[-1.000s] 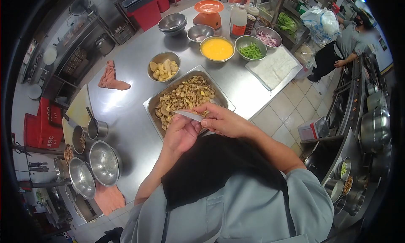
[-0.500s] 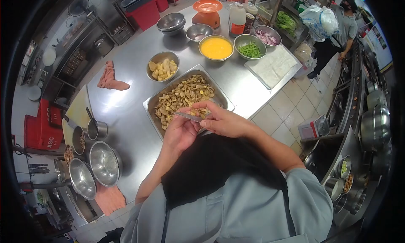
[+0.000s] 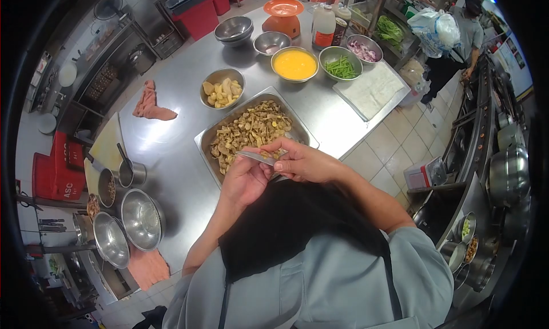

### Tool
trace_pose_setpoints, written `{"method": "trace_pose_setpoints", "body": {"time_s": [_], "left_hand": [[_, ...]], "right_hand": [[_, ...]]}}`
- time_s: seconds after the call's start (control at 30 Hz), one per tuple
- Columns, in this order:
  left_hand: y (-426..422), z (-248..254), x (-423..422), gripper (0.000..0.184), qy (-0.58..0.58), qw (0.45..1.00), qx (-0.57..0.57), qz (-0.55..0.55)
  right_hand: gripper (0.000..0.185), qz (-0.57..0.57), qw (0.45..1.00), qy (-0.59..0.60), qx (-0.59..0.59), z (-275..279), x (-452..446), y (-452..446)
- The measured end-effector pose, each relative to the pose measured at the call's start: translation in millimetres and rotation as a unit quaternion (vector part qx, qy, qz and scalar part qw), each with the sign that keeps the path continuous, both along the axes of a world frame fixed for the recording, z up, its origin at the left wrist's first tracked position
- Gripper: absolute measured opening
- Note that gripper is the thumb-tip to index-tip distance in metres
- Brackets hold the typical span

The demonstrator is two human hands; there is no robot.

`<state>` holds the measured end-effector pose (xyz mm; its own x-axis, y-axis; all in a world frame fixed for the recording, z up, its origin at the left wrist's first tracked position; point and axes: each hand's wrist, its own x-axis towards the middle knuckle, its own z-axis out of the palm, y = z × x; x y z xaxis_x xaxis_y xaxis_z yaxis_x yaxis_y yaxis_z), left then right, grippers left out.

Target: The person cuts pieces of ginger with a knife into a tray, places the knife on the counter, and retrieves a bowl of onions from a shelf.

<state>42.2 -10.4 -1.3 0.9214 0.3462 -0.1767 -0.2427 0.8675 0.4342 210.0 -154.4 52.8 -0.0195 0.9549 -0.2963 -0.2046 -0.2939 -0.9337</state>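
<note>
Over the near edge of a metal tray [image 3: 201, 139] heaped with brown and yellowish pieces [image 3: 251, 125], both hands meet. My right hand [image 3: 306, 162] is closed on a small knife [image 3: 258, 157], its blade pointing left across my left hand's fingers. My left hand [image 3: 245, 180] is palm up with curled fingers; what it holds, if anything, is hidden behind the blade and fingers. A small yellowish piece shows between the hands. Just beyond the tray sits a bowl of pale yellow pieces [image 3: 222, 93].
Bowls of yellow liquid [image 3: 294, 64], green stalks [image 3: 341, 68] and chopped purple pieces [image 3: 361, 50] stand at the back, near an orange scale [image 3: 282, 25] and bottles [image 3: 323, 27]. Empty bowls [image 3: 140, 220] are at left. A person [image 3: 461, 37] stands at the right.
The knife blade has tilted slightly between my hands, which stay over the tray's near edge. The person at the right has shifted position and now reaches toward the stove.
</note>
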Motion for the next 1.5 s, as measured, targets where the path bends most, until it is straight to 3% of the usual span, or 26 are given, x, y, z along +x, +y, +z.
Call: {"method": "trace_pose_setpoints", "body": {"time_s": [0.43, 0.67, 0.87, 1.03, 1.13, 1.3, 1.37, 1.47, 1.5], "left_hand": [[-2, 5, 4, 0.009, 0.032, 0.999, 0.03, 0.017], [-3, 4, 5, 0.014, 0.026, 0.995, 0.092, 0.037], [-5, 0, 6, 0.018, 0.036, 0.987, 0.14, 0.07], [-1, 7, 3, 0.023, 0.033, 0.997, 0.074, 0.021], [-4, 11, 5, 0.023, 0.047, 0.997, 0.047, 0.028], [2, 6, 0, 0.025, 0.069, 0.997, 0.007, 0.019], [-1, 7, 4, 0.024, 0.107, 0.993, 0.016, 0.037], [3, 1, 0, 0.018, 0.074, 0.996, 0.042, 0.002], [0, 7, 2, 0.015, 0.079, 0.996, 0.05, 0.004]], "right_hand": [[0.036, -0.09, 0.995, -0.022, 0.021, -26, -6, 9], [0.038, -0.067, 0.994, 0.069, -0.045, -6, 0, 3], [0.043, -0.083, 0.993, 0.068, -0.055, -10, -2, 4], [0.054, -0.038, 0.991, -0.123, 0.034, 12, -7, 2], [0.053, -0.041, 0.991, -0.127, -0.008, 13, -7, 2], [0.053, -0.076, 0.951, -0.274, 0.121, -13, -13, 4], [0.054, -0.089, 0.938, -0.304, 0.141, -18, -16, 4], [0.054, -0.09, 0.93, -0.311, 0.174, -25, -16, 4], [0.054, -0.075, 0.941, -0.303, 0.134, -14, -14, 1]]}}
